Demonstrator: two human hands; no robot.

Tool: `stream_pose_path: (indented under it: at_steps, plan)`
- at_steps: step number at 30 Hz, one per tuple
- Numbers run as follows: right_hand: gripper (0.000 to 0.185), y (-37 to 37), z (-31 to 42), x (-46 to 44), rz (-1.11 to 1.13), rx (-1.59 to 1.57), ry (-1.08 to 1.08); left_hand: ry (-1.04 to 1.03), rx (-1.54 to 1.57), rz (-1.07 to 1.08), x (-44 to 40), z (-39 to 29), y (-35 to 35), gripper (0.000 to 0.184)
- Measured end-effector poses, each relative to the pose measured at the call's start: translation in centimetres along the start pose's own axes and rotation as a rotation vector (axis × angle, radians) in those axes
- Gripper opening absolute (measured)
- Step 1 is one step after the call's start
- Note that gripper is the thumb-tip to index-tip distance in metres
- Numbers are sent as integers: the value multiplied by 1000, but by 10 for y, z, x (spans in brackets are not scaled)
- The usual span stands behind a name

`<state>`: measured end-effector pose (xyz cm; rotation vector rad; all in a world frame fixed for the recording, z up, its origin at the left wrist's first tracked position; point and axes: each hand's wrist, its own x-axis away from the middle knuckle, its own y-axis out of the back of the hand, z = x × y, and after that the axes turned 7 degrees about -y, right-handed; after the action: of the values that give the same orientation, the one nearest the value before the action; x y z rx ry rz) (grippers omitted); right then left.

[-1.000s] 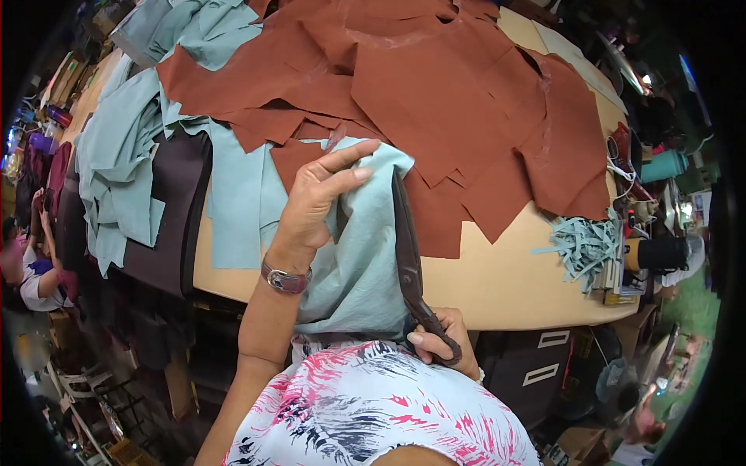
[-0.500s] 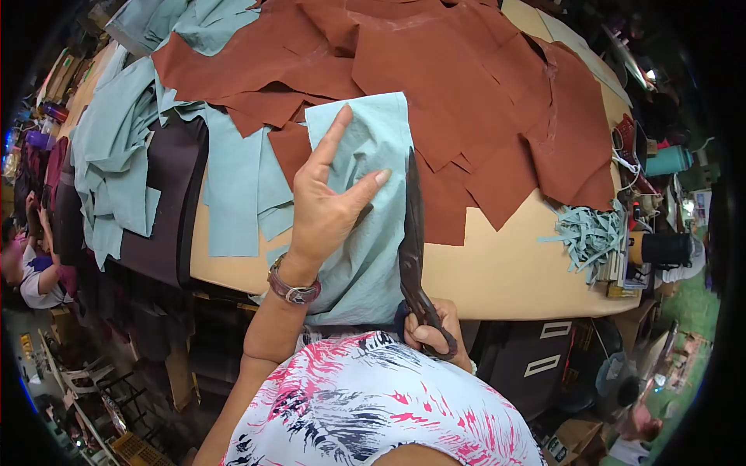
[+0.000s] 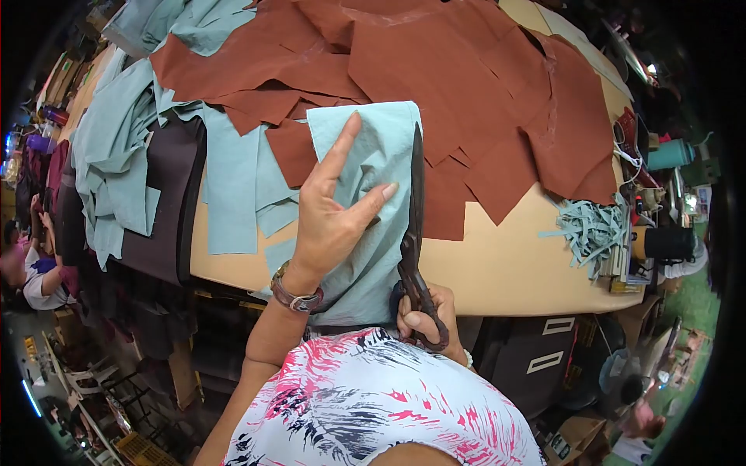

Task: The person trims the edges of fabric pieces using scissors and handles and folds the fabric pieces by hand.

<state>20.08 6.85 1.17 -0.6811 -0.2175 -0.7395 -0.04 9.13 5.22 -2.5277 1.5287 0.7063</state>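
1. Nearest is the wearer's patterned shirt [image 3: 381, 404], white with pink and dark streaks.
2. Just beyond it, the right hand [image 3: 442, 305] is closed around the handles of the dark scissors [image 3: 414, 225], thumb showing.
3. The scissors point away from the body, their blades along the right edge of the blue-green piece [image 3: 373, 147].
4. The left hand [image 3: 330, 225], a watch [image 3: 295, 299] on its wrist, has its index finger and thumb spread apart against the piece's face; how the other fingers grip cannot be told.
5. The piece extends from beside the shirt to over the table [image 3: 505, 272], wrinkled lower down, its far end near the reddish-brown sheets [image 3: 443, 78].
6. On the table's right side is a tangle of blue-green strips [image 3: 588, 233].
7. To the left, a dark sheet [image 3: 167, 202] hangs over the table edge, with blue-green material [image 3: 116, 163] draped across it.
8. The reddish-brown sheets overlap across the middle and far part of the table.
9. Beyond the table's left side, another person [image 3: 43, 279] is partly visible.
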Motion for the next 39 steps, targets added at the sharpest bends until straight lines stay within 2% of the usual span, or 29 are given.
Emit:
stream_pose_path:
  at_steps: [10, 33, 36, 39]
  plan:
    - [18, -5, 1, -1, -52, 28, -5, 0, 50, -18, 1, 0, -2, 69]
    - [24, -12, 5, 3, -131, 87, -39, -10, 71, -7, 1, -2, -2, 67]
    - [27, 2, -13, 4, -14, 7, 38, -9, 50, 2, 1, -2, -1, 67]
    - [31, 4, -12, 2, -18, 8, 33, -7, 64, 26, 2, -4, -2, 69]
